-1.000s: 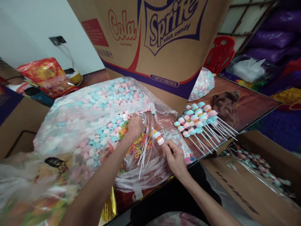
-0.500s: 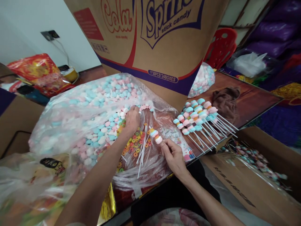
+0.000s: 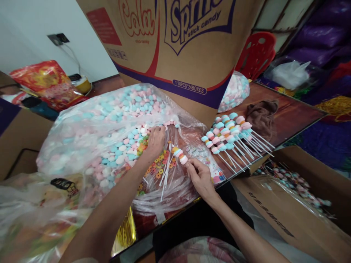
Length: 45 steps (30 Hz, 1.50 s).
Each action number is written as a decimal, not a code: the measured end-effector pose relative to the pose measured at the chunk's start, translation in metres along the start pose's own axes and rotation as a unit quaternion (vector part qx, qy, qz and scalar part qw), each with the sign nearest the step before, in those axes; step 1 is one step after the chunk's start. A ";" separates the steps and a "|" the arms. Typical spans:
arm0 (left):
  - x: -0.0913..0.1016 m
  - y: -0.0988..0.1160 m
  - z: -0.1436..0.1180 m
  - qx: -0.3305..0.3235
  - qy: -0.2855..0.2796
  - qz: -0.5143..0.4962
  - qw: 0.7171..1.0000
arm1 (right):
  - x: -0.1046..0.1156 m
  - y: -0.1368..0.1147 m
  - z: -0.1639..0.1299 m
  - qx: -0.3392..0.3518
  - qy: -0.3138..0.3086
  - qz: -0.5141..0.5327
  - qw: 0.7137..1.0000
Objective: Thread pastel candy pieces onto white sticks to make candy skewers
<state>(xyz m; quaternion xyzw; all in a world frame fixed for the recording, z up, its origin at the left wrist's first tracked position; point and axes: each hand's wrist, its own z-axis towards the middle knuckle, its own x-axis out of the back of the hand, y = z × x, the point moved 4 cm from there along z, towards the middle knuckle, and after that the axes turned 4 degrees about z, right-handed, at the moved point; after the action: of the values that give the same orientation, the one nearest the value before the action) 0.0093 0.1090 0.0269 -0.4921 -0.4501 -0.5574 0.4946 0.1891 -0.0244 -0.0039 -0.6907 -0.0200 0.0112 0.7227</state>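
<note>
My right hand (image 3: 199, 178) pinches a white stick threaded with pastel candies, the candy skewer (image 3: 179, 155), its loaded end pointing up-left. My left hand (image 3: 155, 141) is reached into a large clear plastic bag (image 3: 90, 128) of pink, blue and white round candies, fingers curled down among the loose pieces; what it holds cannot be seen. Small coloured ring candies (image 3: 156, 166) and several bare white sticks (image 3: 166, 171) lie on the plastic between my hands. A row of finished candy skewers (image 3: 233, 137) lies on the table to the right.
A big "Cola Sprite stick candy" cardboard box (image 3: 178, 47) stands behind the bag. A second candy bag (image 3: 235, 93) and brown cloth (image 3: 260, 117) lie at the back right. An open carton (image 3: 296, 197) with wrapped skewers sits low right. Red chair (image 3: 256, 54) behind.
My right hand with the skewer has shifted slightly left and down toward the bag. My left hand stays in the candy pile, moved down a little. The view has tilted.
</note>
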 end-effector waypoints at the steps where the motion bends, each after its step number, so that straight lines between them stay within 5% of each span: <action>1: 0.001 -0.001 0.000 0.011 0.005 -0.011 1.000 | 0.000 0.000 0.000 0.002 0.000 -0.003 1.000; 7: 0.011 -0.008 -0.006 0.084 0.042 -0.236 0.967 | 0.000 0.000 0.000 0.011 0.001 -0.015 1.000; 13: 0.005 -0.002 -0.040 0.130 -0.002 -0.635 0.761 | 0.000 0.000 0.000 0.015 -0.001 -0.007 1.000; 16: 0.002 0.000 -0.056 0.131 0.021 -0.680 0.721 | -0.001 0.001 -0.001 0.015 -0.008 0.000 1.000; 23: -0.005 0.002 -0.069 0.135 0.053 -0.666 0.732 | -0.002 0.004 0.001 0.030 -0.026 -0.008 0.999; 32: -0.011 0.007 -0.080 0.204 -0.001 -0.761 0.616 | -0.003 0.006 0.001 0.030 -0.031 -0.026 0.999; 36: -0.011 0.007 -0.082 0.227 0.002 -0.772 0.594 | -0.003 0.005 0.000 0.029 -0.029 -0.035 0.999; 41: -0.014 0.006 -0.083 0.217 0.011 -0.756 0.617 | -0.004 0.005 -0.001 0.027 -0.036 -0.047 0.998; 45: -0.012 0.006 -0.085 0.150 0.032 -0.703 0.694 | -0.005 0.007 0.000 0.023 -0.045 -0.048 0.998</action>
<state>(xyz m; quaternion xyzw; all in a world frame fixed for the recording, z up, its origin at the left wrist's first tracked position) 0.0073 0.0256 0.0054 0.0670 -0.7262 -0.6831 0.0393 0.1844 -0.0247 -0.0105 -0.6711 -0.0856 0.0076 0.7363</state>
